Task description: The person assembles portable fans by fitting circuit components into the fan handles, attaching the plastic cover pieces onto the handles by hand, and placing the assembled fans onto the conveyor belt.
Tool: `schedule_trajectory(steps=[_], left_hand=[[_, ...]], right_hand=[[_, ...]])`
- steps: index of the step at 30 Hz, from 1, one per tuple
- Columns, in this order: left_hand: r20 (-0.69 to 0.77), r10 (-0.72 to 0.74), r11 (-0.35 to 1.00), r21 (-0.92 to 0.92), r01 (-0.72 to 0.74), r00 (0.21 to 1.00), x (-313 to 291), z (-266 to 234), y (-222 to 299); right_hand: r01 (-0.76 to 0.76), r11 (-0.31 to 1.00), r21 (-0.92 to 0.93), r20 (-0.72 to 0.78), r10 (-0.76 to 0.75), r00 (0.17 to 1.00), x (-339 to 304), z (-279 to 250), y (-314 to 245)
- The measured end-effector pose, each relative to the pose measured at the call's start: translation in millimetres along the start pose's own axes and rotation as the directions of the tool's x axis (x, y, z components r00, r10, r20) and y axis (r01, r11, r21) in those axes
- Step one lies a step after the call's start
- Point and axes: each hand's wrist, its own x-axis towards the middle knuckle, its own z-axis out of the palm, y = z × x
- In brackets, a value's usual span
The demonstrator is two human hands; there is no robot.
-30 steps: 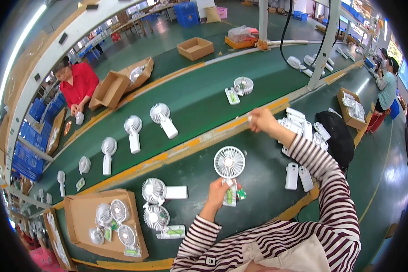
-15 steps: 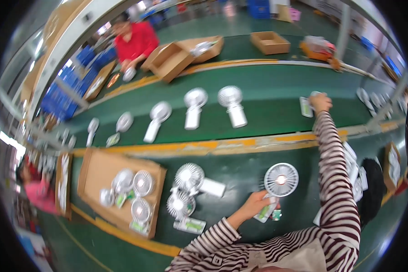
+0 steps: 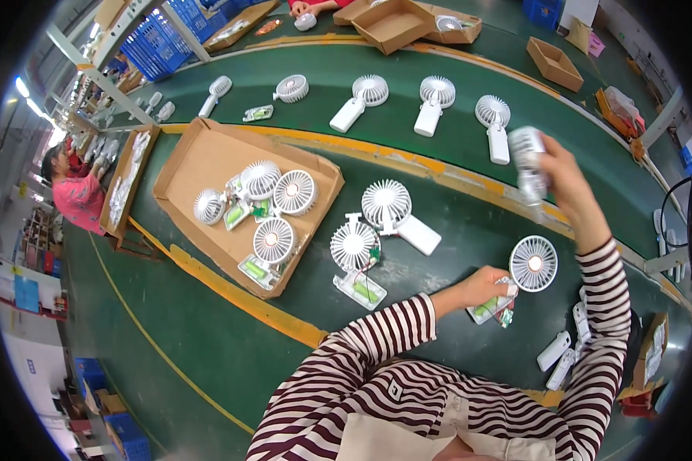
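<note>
My left hand (image 3: 480, 287) grips a white handheld fan (image 3: 533, 263) by its opened handle, where a green battery and a small circuit board show. Raised over the near edge of the belt, my right hand (image 3: 567, 183) is closed round a white handheld fan (image 3: 527, 157), seen side-on and blurred by motion. To the left of my left hand lie a whole white fan (image 3: 387, 203) and an opened one (image 3: 355, 246) with battery and wires exposed. Several loose white handle covers (image 3: 561, 367) rest near my right forearm.
A cardboard tray (image 3: 200, 157) holding several opened fans stands at the left. Beyond the yellow-edged bench, a green belt (image 3: 246, 69) carries a row of white fans (image 3: 437, 92). Brown boxes (image 3: 392, 27) sit farther back. A person in pink (image 3: 77, 196) works at far left.
My right hand has come back from the belt toward me, lifting a white fan. My left hand still holds its fan. The whole view has swung, shifting the tray and belt within the picture.
</note>
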Motion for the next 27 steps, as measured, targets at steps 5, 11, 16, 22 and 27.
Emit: schedule_trajectory(steps=[5,11,16,22,27], left_hand=[[0.052,-0.014,0.998,0.068,0.011,0.999,4,-3,-9],[-0.062,0.128,0.983,0.142,-0.118,0.990,2,0,-27],[-0.238,0.211,0.976,0.003,-0.216,0.948,-10,5,3],[-0.136,-0.132,0.973,-0.206,0.102,0.982,-2,-1,6],[-0.291,-0.247,0.933,-0.328,0.147,0.924,-3,13,4]], right_hand=[[0.295,0.673,-0.679,0.196,-0.222,0.955,-3,138,15],[0.498,0.456,-0.738,0.372,-0.341,0.863,-1,199,51],[0.504,0.531,-0.681,0.083,-0.628,0.774,-49,122,22],[0.111,0.870,-0.480,-0.422,-0.340,0.841,-193,33,93],[0.083,0.821,-0.565,-0.464,-0.400,0.790,-249,46,144]])
